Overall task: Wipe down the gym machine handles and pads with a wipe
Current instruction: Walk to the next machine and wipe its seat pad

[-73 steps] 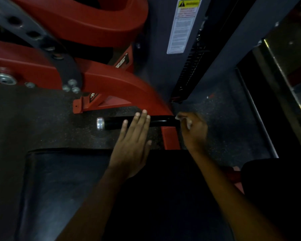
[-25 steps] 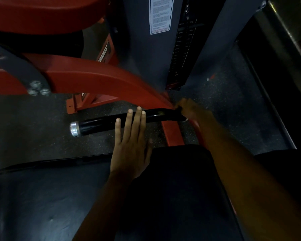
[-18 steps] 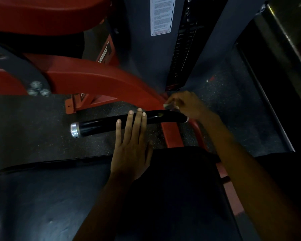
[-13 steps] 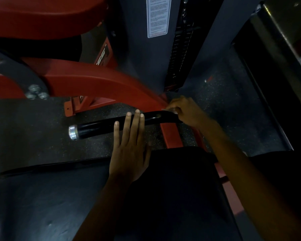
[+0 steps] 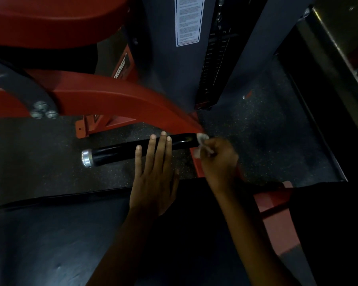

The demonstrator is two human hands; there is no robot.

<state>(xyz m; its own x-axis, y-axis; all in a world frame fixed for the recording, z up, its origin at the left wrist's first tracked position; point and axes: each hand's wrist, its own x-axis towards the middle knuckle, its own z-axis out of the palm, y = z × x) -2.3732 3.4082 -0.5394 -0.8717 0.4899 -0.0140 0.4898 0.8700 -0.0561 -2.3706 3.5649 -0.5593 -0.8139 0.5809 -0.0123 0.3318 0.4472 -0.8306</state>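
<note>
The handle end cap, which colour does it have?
Silver metal, on the glossy black handle; the end cap shows in the head view.

Both forearms are bare to the frame's edge, with no sleeves, and each hand [image 5: 153, 182] is ungloved.

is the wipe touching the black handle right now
Touching. In the head view the wipe, pinched in the right hand, is pressed against the right end of the black handle with no gap.
</note>
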